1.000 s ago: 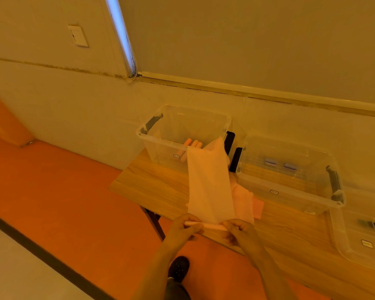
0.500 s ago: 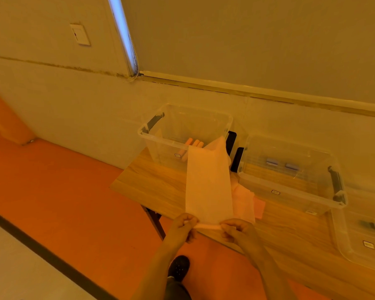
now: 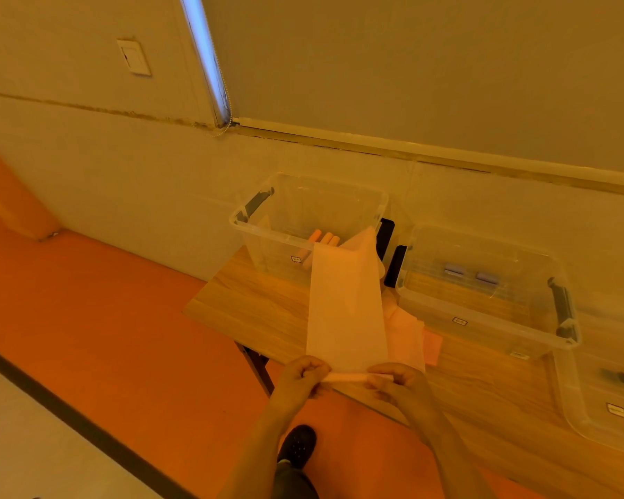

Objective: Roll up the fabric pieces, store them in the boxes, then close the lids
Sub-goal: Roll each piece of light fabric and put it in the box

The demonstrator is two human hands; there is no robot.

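- Pale pink fabric strip point(image 3: 344, 307) stretches from the wooden table's point(image 3: 253, 311) near edge toward the clear plastic box point(image 3: 267, 228).
- Left hand point(image 3: 301, 378) and right hand point(image 3: 397, 383) each pinch its rolled near end.

wooden table point(image 3: 253, 311) against wall, wall switch plate point(image 3: 134, 56) upper left, roller blind point(image 3: 429, 66) with bead chain point(image 3: 225, 102), black shoe point(image 3: 298, 444) on orange floor point(image 3: 98, 325)
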